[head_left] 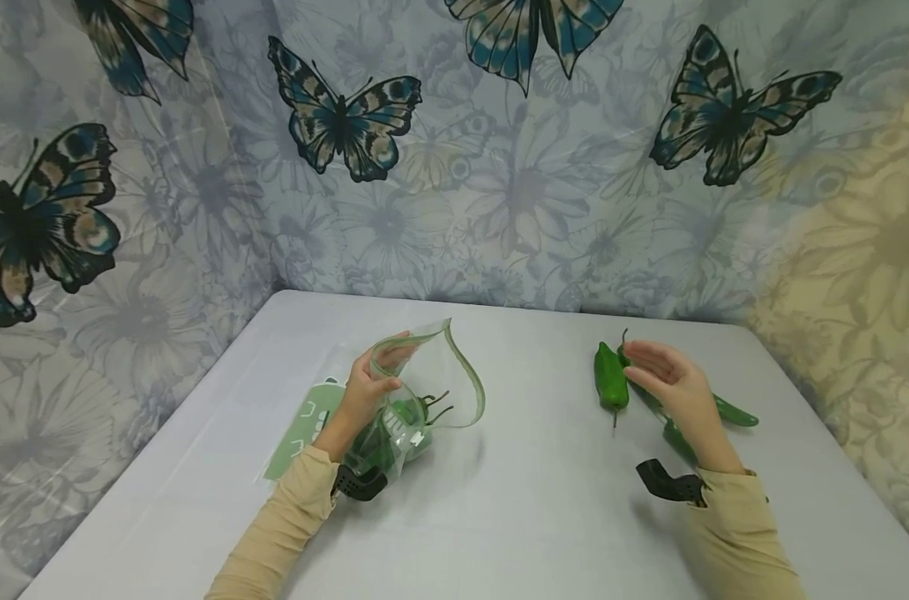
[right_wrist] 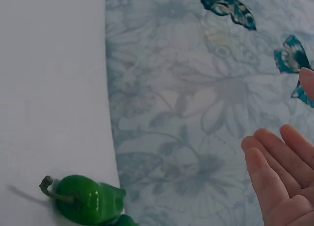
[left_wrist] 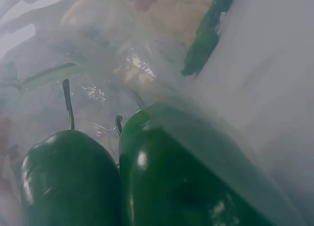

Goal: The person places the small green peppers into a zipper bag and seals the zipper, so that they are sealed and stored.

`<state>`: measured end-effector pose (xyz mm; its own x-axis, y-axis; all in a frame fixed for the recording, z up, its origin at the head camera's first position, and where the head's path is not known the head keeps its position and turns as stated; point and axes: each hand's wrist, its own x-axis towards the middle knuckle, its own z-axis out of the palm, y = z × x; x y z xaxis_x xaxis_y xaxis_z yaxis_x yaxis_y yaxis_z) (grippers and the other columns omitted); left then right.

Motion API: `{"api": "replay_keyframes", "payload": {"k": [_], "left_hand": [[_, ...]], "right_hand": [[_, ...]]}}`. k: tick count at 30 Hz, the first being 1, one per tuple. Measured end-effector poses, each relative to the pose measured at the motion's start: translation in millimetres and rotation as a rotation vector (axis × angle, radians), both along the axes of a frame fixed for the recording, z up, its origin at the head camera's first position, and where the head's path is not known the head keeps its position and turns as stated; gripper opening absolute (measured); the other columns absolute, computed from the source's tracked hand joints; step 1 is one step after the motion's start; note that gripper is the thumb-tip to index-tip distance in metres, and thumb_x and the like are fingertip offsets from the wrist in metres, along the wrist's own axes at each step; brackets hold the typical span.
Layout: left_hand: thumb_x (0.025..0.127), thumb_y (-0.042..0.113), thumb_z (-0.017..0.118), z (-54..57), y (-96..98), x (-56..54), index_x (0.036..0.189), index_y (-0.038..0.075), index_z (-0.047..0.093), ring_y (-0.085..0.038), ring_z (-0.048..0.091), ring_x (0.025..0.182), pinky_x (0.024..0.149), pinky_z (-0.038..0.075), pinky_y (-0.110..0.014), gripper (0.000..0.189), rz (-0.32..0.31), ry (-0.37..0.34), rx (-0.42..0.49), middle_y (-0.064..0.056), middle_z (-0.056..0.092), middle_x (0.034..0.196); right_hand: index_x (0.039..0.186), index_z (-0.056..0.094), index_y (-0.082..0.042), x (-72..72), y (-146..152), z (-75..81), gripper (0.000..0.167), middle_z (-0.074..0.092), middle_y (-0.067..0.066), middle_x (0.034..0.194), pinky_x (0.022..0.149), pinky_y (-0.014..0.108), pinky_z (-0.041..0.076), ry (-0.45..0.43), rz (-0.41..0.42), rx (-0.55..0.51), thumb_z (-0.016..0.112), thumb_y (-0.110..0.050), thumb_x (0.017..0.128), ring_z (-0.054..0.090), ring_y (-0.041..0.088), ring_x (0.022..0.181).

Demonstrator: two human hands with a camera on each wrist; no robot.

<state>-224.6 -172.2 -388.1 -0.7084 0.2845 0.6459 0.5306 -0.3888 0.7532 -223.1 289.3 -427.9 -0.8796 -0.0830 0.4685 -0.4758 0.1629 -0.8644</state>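
My left hand (head_left: pixel 370 385) grips the side of a clear plastic bag (head_left: pixel 465 379) near its green-edged mouth, which gapes toward the right. Green peppers (head_left: pixel 375 446) lie in the bag with their stems toward the mouth; in the left wrist view two large peppers (left_wrist: pixel 71 182) fill the lower part behind the film. Over at the right, my right hand (head_left: pixel 675 383) hovers above several loose green peppers, its fingers extended and nothing in them. One plump pepper (head_left: pixel 611 377) lies just left of it. In the right wrist view the fingers (right_wrist: pixel 274 172) are apart from a pepper (right_wrist: pixel 91 199).
Beneath my left forearm lies a flat green printed sheet (head_left: pixel 298 433) in clear plastic. A long thin pepper (head_left: pixel 735 412) lies right of my right hand. The white table (head_left: pixel 529 500) ends at the back against a butterfly-patterned wall covering (head_left: pixel 529 208).
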Motion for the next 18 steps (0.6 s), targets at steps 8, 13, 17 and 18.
{"api": "replay_keyframes", "payload": {"k": [8,13,17,18], "left_hand": [[0.072,0.039,0.07,2.9,2.3,3.0,0.126,0.009,0.05,-0.018,0.045,0.115,0.101,0.019,-0.049,0.065,0.001,-0.005,0.022,0.001,0.058,0.116],[0.071,0.039,0.07,3.7,1.5,3.3,0.127,0.006,0.049,-0.018,0.045,0.115,0.101,0.018,-0.05,0.068,0.01,-0.012,0.015,0.001,0.058,0.116],[0.072,0.04,0.07,2.7,0.9,2.6,0.126,0.012,0.05,-0.019,0.045,0.115,0.101,0.015,-0.053,0.063,0.02,-0.02,0.0,0.002,0.058,0.116],[0.072,0.039,0.07,2.3,0.7,2.4,0.125,0.014,0.051,-0.018,0.045,0.115,0.101,0.015,-0.053,0.062,0.022,-0.024,0.002,0.002,0.058,0.116]], "right_hand": [[0.125,0.053,-0.02,-13.9,21,-21.8,0.047,0.054,0.002,0.121,0.08,0.016,0.043,-0.062,-0.291,0.212,0.068,-0.026,0.081,0.051,0.013,0.108],[0.121,0.056,-0.02,-8.7,23,-15.1,0.047,0.057,0.001,0.116,0.078,0.012,0.042,-0.038,-0.459,0.288,0.07,-0.032,0.078,0.052,0.007,0.104],[0.12,0.056,-0.012,7.4,17,3.1,0.048,0.058,0.001,0.113,0.076,0.009,0.041,-0.084,-0.5,0.275,0.068,-0.034,0.079,0.052,0.0,0.098],[0.12,0.056,-0.01,12.4,14,8.8,0.049,0.058,0.001,0.113,0.075,0.008,0.041,-0.106,-0.493,0.263,0.068,-0.034,0.08,0.052,-0.001,0.097]]}}
